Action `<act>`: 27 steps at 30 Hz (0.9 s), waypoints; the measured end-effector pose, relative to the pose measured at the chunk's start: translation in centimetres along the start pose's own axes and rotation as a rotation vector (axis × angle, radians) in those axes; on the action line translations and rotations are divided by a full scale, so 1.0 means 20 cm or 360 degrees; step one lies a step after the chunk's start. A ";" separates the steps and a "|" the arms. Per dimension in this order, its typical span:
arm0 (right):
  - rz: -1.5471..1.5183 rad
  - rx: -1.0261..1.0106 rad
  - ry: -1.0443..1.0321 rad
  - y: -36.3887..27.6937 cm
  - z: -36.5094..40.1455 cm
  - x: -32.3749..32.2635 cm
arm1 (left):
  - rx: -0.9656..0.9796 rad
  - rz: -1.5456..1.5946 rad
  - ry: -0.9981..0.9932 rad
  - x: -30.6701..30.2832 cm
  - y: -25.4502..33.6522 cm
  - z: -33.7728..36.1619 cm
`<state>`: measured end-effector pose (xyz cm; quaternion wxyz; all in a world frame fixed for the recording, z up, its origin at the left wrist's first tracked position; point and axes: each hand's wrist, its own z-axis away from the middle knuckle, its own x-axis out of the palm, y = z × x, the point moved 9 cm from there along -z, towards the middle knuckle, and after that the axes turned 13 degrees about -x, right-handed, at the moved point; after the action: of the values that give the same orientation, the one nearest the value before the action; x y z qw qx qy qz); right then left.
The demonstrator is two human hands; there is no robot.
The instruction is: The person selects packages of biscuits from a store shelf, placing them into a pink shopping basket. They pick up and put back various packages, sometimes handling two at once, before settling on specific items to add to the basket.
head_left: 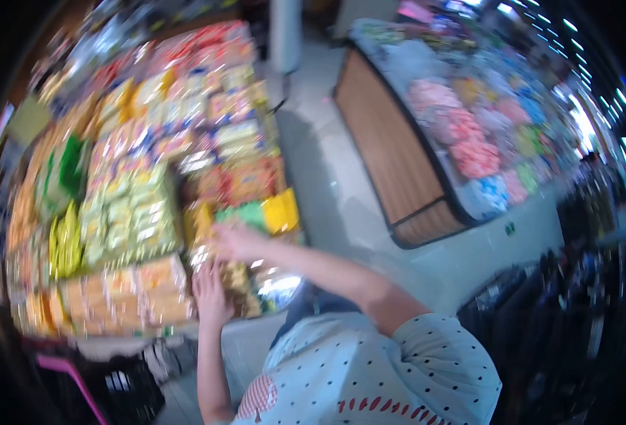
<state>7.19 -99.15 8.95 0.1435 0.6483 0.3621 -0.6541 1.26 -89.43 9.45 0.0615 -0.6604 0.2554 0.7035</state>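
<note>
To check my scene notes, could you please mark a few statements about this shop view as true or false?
1. The left hand and the right hand are both at the snack packs. True.
2. The right hand is next to a green pack. True.
3. The shirt is plain black. False: it is pale with dark dots.
4. The stand across the aisle has a glass side. False: its side is wood-panelled.
</note>
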 end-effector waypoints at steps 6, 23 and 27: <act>-0.0132 0.0180 0.0518 0.01 0.39 -0.14 | 0.0111 0.0104 0.0101 -0.05 0.15 0.06; -0.0274 0.1096 0.1141 0.06 1.33 -0.16 | 0.0692 0.0498 -0.0133 0.11 0.84 0.02; -0.0444 0.1073 0.1103 0.06 1.27 -0.07 | 0.0623 0.0480 -0.0253 0.23 0.78 0.08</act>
<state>-10.79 -117.13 7.40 -0.2914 0.7833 0.2402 -0.4938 -7.35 -103.38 9.38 0.1024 -0.5329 0.4767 0.6916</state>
